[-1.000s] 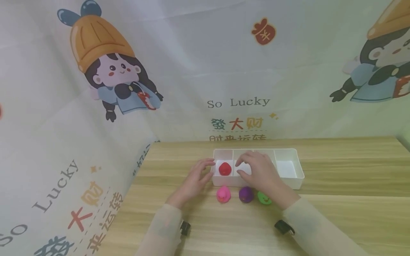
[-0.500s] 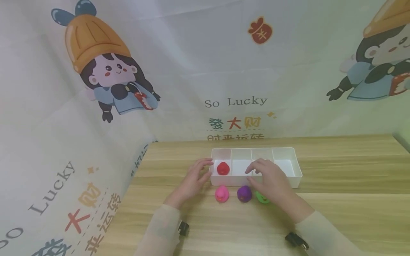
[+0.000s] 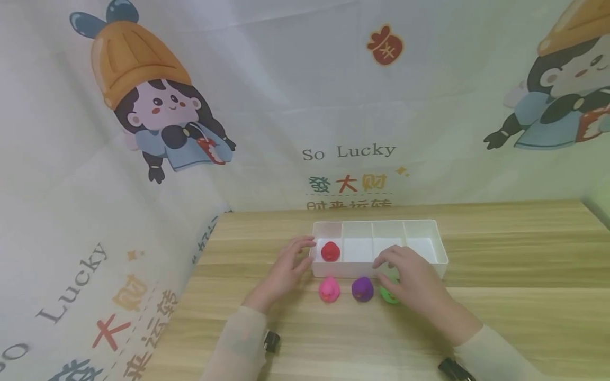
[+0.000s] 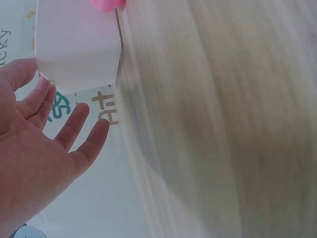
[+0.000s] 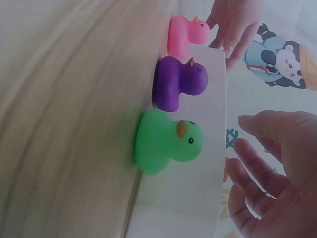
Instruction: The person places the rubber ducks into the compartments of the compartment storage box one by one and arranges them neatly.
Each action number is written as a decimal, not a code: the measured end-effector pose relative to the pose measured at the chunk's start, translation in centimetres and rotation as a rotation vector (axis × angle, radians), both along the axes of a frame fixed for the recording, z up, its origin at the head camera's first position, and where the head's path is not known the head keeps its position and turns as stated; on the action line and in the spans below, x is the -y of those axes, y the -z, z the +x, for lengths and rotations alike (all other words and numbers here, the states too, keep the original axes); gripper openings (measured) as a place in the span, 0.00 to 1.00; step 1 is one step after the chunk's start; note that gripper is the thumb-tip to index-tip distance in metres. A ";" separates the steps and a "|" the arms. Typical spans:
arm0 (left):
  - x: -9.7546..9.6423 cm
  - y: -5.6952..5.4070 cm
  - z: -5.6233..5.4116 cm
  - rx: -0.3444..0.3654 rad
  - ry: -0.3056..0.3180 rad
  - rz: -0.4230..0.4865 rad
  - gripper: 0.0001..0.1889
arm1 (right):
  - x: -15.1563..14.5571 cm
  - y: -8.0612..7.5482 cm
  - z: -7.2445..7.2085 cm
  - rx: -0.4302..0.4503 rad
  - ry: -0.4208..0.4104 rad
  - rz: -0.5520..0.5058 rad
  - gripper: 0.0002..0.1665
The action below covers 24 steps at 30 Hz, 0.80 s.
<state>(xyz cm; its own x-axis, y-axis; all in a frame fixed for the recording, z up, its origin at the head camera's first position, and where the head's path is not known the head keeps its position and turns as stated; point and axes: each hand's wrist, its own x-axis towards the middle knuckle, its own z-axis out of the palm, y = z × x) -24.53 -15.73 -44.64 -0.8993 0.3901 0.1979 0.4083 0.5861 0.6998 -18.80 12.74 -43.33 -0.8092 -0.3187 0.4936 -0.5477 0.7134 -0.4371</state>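
Observation:
A white tray with several compartments stands on the table, a red rubber duck in its leftmost one. At the tray's left end, the fingertips of my left hand touch the rim, fingers spread and relaxed. In front of the tray sit a pink rubber duck, a purple rubber duck and a green rubber duck. My right hand hovers above the green duck and partly hides it in the head view. Its fingers are loosely bent, with nothing between them.
The wooden table ends at a hanging cloth printed with cartoon figures and lettering. Black wrist straps show at both sleeves.
My right hand has moved right and toward me, from over the tray's second compartment to over the green duck. The left hand stays at the tray's end.

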 end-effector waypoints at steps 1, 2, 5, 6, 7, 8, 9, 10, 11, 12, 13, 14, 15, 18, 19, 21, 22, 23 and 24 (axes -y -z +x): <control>0.0 -0.1 0.1 0.001 -0.002 0.002 0.18 | -0.1 0.0 0.1 0.003 0.003 0.005 0.13; 0.0 -0.2 0.1 0.001 -0.003 0.008 0.18 | -0.1 0.1 0.2 0.006 0.007 0.009 0.13; 0.0 -0.3 0.2 -0.001 0.002 0.009 0.19 | -0.4 0.3 0.4 0.013 0.018 0.020 0.13; 0.0 -0.2 0.1 -0.001 0.004 0.006 0.19 | -0.5 0.4 0.5 0.015 0.022 0.023 0.13; 0.0 -0.2 0.1 -0.004 0.008 0.005 0.19 | -0.6 0.5 0.6 0.017 0.025 0.026 0.13; 0.1 -0.1 0.0 -0.004 0.008 0.004 0.19 | -0.7 0.6 0.7 0.022 0.025 0.026 0.13; 0.1 0.0 0.0 -0.003 0.007 0.002 0.19 | -0.8 0.7 0.8 0.027 0.024 0.026 0.14; 0.1 0.1 0.0 -0.004 0.006 0.001 0.19 | -0.9 0.8 0.9 0.031 0.023 0.026 0.14; 0.1 0.1 -0.1 -0.006 0.003 0.000 0.19 | -0.9 0.9 1.0 0.034 0.023 0.026 0.14; 0.1 0.1 -0.1 -0.007 0.002 -0.003 0.19 | -1.0 0.9 1.1 0.038 0.022 0.024 0.14; 0.1 0.2 -0.1 -0.009 0.000 -0.004 0.19 | -1.1 0.9 1.2 0.040 0.022 0.025 0.14; 0.1 0.2 -0.1 -0.010 -0.002 -0.004 0.18 | -1.1 1.0 1.2 0.041 0.021 0.028 0.15; 0.1 0.1 -0.1 -0.011 -0.003 -0.003 0.18 | -1.2 1.0 1.3 0.040 0.021 0.031 0.15; 0.0 0.0 0.0 -0.015 -0.004 0.002 0.18 | -1.4 1.1 1.5 0.035 0.022 0.049 0.16; 0.0 0.0 0.0 -0.014 -0.003 0.004 0.18 | -1.4 1.2 1.6 0.036 0.023 0.057 0.17; 0.0 0.0 0.0 -0.009 -0.003 0.007 0.18 | -1.5 1.3 1.7 0.045 0.023 0.071 0.17; 0.0 -0.1 0.0 -0.007 -0.002 0.006 0.18 | -1.5 1.4 1.7 0.050 0.022 0.077 0.18; 0.0 -0.1 0.1 -0.005 -0.001 0.007 0.18 | -1.6 1.4 1.8 0.057 0.021 0.081 0.18; 0.0 -0.1 0.1 0.000 -0.002 0.005 0.18 | -1.6 1.5 1.8 0.062 0.020 0.085 0.18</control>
